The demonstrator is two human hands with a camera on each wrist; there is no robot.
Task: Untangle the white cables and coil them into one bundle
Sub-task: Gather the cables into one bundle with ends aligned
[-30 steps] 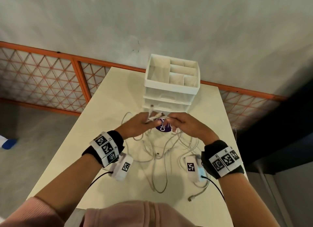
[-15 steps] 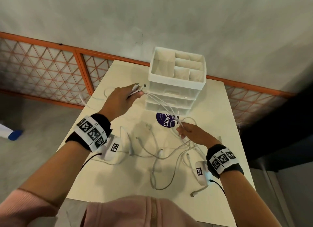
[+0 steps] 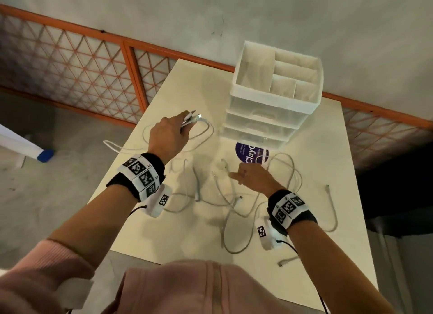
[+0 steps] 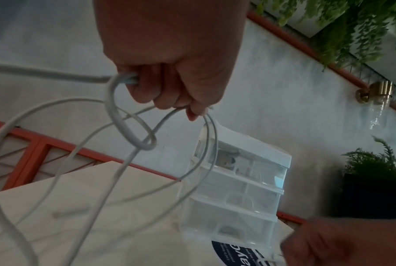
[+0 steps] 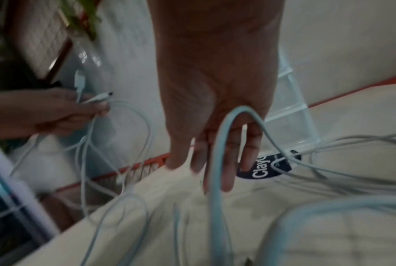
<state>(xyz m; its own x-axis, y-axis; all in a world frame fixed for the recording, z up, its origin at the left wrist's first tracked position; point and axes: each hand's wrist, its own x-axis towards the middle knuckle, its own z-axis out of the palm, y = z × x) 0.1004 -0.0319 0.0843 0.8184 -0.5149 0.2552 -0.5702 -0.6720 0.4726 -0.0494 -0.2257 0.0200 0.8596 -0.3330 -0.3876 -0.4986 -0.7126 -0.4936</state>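
Note:
Several white cables (image 3: 230, 202) lie tangled on the cream table (image 3: 178, 238). My left hand (image 3: 185, 126) is raised over the table's far left and grips a bunch of cable ends, with the plugs (image 3: 193, 119) sticking out past the fingers. In the left wrist view the curled fingers (image 4: 169, 93) hold several strands whose loops (image 4: 133, 133) hang down. My right hand (image 3: 236, 176) hovers over the tangle with straight fingers (image 5: 226, 162) and holds nothing. A cable loop (image 5: 238, 111) arches close in front of it.
A white drawer organiser (image 3: 276, 102) stands at the back of the table, with a purple round sticker (image 3: 250, 154) in front of it. One cable (image 3: 332, 208) lies apart near the right edge. An orange lattice railing (image 3: 131, 62) runs behind the table.
My right hand let go of the strands it pinched and its fingers straightened. The cables stretched between the hands went slack into a loop by the left hand, which stayed raised at far left.

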